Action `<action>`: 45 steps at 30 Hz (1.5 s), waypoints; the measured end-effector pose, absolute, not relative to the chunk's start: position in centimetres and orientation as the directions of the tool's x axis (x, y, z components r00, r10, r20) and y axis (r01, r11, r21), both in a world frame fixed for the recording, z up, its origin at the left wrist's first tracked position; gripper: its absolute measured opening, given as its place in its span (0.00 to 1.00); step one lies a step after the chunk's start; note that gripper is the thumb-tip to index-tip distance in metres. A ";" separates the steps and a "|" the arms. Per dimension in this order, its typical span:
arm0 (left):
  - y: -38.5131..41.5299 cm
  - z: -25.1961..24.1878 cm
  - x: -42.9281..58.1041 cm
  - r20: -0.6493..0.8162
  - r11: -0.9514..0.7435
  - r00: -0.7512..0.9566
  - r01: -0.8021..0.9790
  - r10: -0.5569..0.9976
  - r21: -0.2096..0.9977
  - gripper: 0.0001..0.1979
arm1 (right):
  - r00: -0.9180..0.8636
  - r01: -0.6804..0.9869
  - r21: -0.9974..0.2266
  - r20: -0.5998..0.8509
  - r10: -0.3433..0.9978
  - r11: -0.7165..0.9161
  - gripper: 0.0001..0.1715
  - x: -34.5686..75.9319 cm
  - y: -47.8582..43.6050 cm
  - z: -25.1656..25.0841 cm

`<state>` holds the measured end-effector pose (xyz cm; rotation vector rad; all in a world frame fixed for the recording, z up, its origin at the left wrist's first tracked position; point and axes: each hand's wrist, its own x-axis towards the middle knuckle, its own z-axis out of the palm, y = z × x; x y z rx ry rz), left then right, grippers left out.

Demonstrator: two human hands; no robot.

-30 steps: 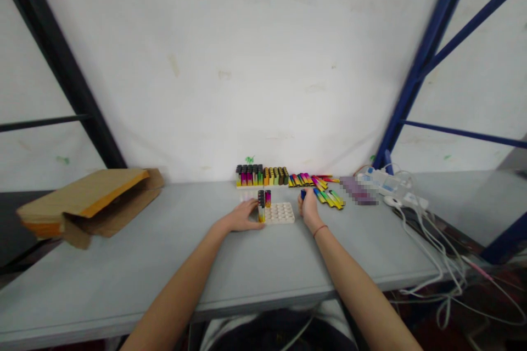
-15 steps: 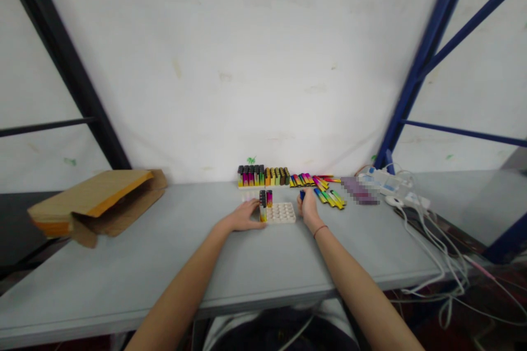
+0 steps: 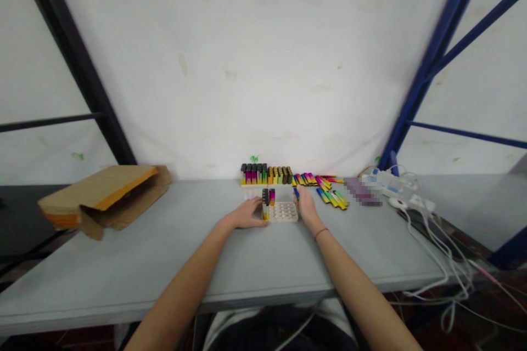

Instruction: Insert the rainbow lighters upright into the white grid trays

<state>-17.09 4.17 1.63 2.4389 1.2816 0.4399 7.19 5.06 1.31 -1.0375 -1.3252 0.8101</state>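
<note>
The work in hand looks like standing lighters upright in a holed tray, and it seems to be at an early stage. The white tray (image 3: 284, 211) is lying in front of the person; a line of black-topped lighters (image 3: 265, 205) is filling its left edge, one pink lighter (image 3: 272, 197) is standing beside the far end of that line, and the holes to the right are showing bare. The left hand (image 3: 247, 214) is curving, thumb and fingers apart, around the tray's left end and apparently steadying it. The right hand (image 3: 307, 205) is closing around a blue lighter (image 3: 296, 193) near the tray's far right corner; how the fingers are gripping it is partly hidden. Seating it would call for holding it upright, lining its base up with a free hole and pressing gently, while the left hand is keeping the tray from sliding.

The grey surface (image 3: 272, 269) is running along a scuffed white wall (image 3: 263, 77). Against the wall, a block of dark-topped lighters (image 3: 254, 174) and a block of gold-topped lighters (image 3: 280, 175) are standing side by side, with loose lighters (image 3: 332, 198) lying to their right. An open cardboard box (image 3: 102, 192) is sitting at far left; a power strip (image 3: 387, 181) and tangled white cables (image 3: 432, 236) are cluttering the right end. A black post (image 3: 69, 49) and a blue post (image 3: 428, 60) are framing the spot.
</note>
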 end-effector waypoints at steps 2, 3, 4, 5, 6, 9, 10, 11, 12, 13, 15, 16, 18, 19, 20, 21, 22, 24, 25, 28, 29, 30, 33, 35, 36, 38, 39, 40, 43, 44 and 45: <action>4.2 1.5 -17.1 0.116 -0.536 0.548 0.716 0.828 0.447 0.45 | 0.064 0.103 -0.915 0.397 0.916 0.390 0.15 6.8 4.2 2.0; 4.3 1.5 -17.2 0.119 -0.539 0.551 0.711 0.826 0.451 0.45 | 0.029 0.116 -0.897 0.433 0.901 0.427 0.14 6.6 3.8 2.3; 4.3 1.5 -17.2 0.120 -0.540 0.553 0.708 0.825 0.455 0.45 | -0.005 0.135 -0.870 0.477 0.879 0.474 0.14 6.5 3.5 2.6; 4.3 1.5 -17.2 0.118 -0.540 0.554 0.706 0.824 0.458 0.46 | -0.035 0.161 -0.839 0.521 0.853 0.520 0.14 6.3 3.2 2.8; 4.3 1.4 -17.3 0.115 -0.539 0.555 0.705 0.824 0.461 0.46 | -0.051 0.188 -0.809 0.558 0.828 0.556 0.14 6.1 3.0 3.0; 4.3 1.4 -17.3 0.118 -0.538 0.554 0.699 0.824 0.470 0.47 | -0.045 0.245 -0.771 0.596 0.801 0.588 0.16 5.6 2.9 3.1; 4.3 1.3 -17.3 0.122 -0.539 0.554 0.697 0.823 0.472 0.46 | -0.040 0.248 -0.773 0.594 0.804 0.584 0.16 5.5 2.9 3.1; 4.3 1.3 -17.3 0.124 -0.539 0.553 0.697 0.824 0.473 0.46 | -0.040 0.243 -0.778 0.588 0.808 0.579 0.16 5.4 3.0 2.9; 4.3 1.3 -17.3 0.124 -0.538 0.552 0.697 0.824 0.473 0.45 | -0.045 0.236 -0.783 0.583 0.811 0.576 0.15 5.3 3.0 2.8; 4.3 1.2 -17.3 0.124 -0.538 0.551 0.699 0.825 0.472 0.45 | -0.055 0.232 -0.785 0.579 0.813 0.574 0.15 5.2 3.0 2.7; 4.3 1.3 -17.3 0.130 -0.540 0.551 0.697 0.824 0.472 0.45 | -0.083 0.239 -0.781 0.575 0.814 0.577 0.13 5.1 3.0 2.4; 4.3 1.3 -17.3 0.134 -0.543 0.553 0.693 0.822 0.473 0.44 | -0.104 0.252 -0.776 0.573 0.813 0.579 0.13 5.1 3.0 2.2; 4.2 1.4 -17.3 0.140 -0.550 0.558 0.688 0.818 0.473 0.43 | -0.155 0.295 -0.754 0.569 0.808 0.587 0.11 5.0 3.0 2.0; 4.2 1.5 -17.2 0.138 -0.551 0.559 0.688 0.817 0.472 0.43 | -0.180 0.321 -0.740 0.566 0.805 0.592 0.11 5.0 3.0 1.9; 4.1 1.5 -17.2 0.136 -0.551 0.560 0.689 0.817 0.471 0.43 | -0.201 0.347 -0.725 0.562 0.802 0.595 0.11 5.0 3.0 1.9; 4.1 1.5 -17.2 0.134 -0.551 0.561 0.690 0.817 0.469 0.43 | -0.214 0.375 -0.711 0.559 0.801 0.596 0.12 5.0 3.0 1.8; 4.1 1.5 -17.2 0.134 -0.552 0.563 0.690 0.816 0.468 0.44 | -0.219 0.405 -0.694 0.558 0.800 0.595 0.13 5.0 3.0 1.8; 4.2 1.4 -17.3 0.138 -0.557 0.566 0.684 0.812 0.470 0.44 | -0.230 0.467 -0.645 0.571 0.788 0.604 0.15 4.8 3.0 1.8; 4.3 1.3 -17.3 0.140 -0.558 0.568 0.682 0.811 0.472 0.44 | -0.247 0.493 -0.611 0.584 0.773 0.619 0.15 4.8 3.0 1.9; 4.5 1.2 -17.4 0.132 -0.554 0.564 0.691 0.815 0.465 0.45 | -0.330 0.513 -0.503 0.633 0.701 0.695 0.17 4.9 3.0 2.2; 4.5 1.2 -17.3 0.127 -0.550 0.561 0.697 0.818 0.460 0.45 | -0.341 0.519 -0.478 0.644 0.685 0.708 0.19 5.1 3.1 2.4; 4.4 1.3 -17.3 0.122 -0.545 0.557 0.704 0.821 0.454 0.45 | -0.327 0.545 -0.462 0.651 0.685 0.699 0.21 5.6 3.2 2.6; 4.2 1.6 -17.2 0.105 -0.528 0.544 0.722 0.832 0.446 0.46 | -0.102 0.765 -0.453 0.617 0.780 0.458 0.24 8.0 3.7 3.2; 4.0 1.8 -17.1 0.104 -0.524 0.540 0.727 0.836 0.444 0.46 | 0.143 0.892 -0.435 0.531 0.835 0.124 0.24 10.0 4.0 3.3; 3.9 1.9 -17.1 0.107 -0.525 0.539 0.727 0.836 0.442 0.45 | 0.230 0.911 -0.411 0.486 0.843 -0.012 0.25 11.0 4.1 3.2; 3.9 2.0 -17.1 0.115 -0.531 0.541 0.725 0.833 0.439 0.44 | 0.327 0.916 -0.358 0.404 0.854 -0.182 0.25 12.5 4.3 2.9; 3.9 2.0 -17.1 0.116 -0.533 0.543 0.723 0.832 0.439 0.44 | 0.348 0.915 -0.332 0.371 0.861 -0.228 0.23 12.9 4.4 2.7; 3.9 2.0 -17.1 0.116 -0.534 0.544 0.721 0.831 0.442 0.44 | 0.361 0.915 -0.311 0.344 0.867 -0.258 0.22 13.2 4.4 2.6; 4.0 1.9 -17.1 0.120 -0.537 0.547 0.716 0.828 0.446 0.45 | 0.353 0.924 -0.269 0.321 0.879 -0.273 0.21 13.2 4.6 2.4; 4.1 1.9 -17.2 0.121 -0.539 0.549 0.716 0.827 0.443 0.45 | 0.335 0.931 -0.257 0.321 0.886 -0.259 0.20 13.1 4.6 2.5; 4.1 1.9 -17.1 0.121 -0.541 0.550 0.717 0.826 0.440 0.45 | 0.315 0.938 -0.246 0.314 0.895 -0.244 0.20 13.0 4.7 2.6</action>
